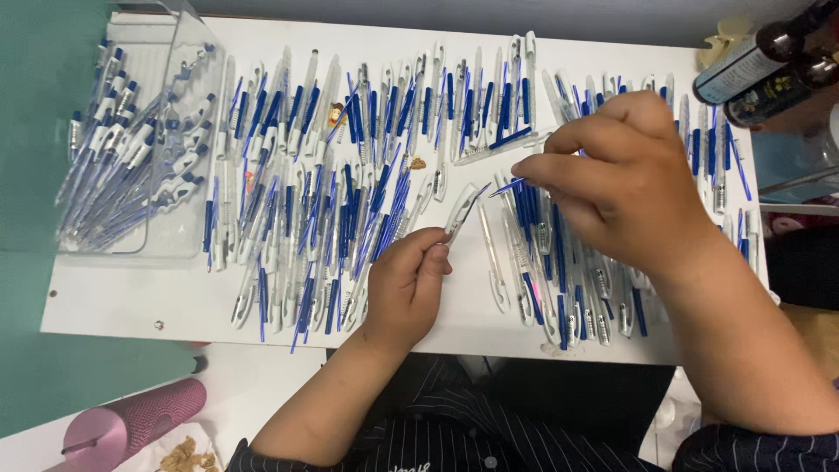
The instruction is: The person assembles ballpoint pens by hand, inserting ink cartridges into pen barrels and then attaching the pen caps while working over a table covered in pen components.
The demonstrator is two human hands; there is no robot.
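From the head camera, the left hand (406,284) is closed around a clear plastic pen barrel (461,212), holding it tilted above the white board (131,301). The right hand (625,179) pinches a thin blue refill (507,186) between thumb and fingertips, its tip just beside the barrel's open end. Rows of barrels and refills (350,201) cover most of the board. At the left edge a clear tray (166,245) holds assembled blue-and-white pens (118,166). Bare board shows only along the near edge, before the left wrist. Two dark bottles (769,61) lie at the far right corner.
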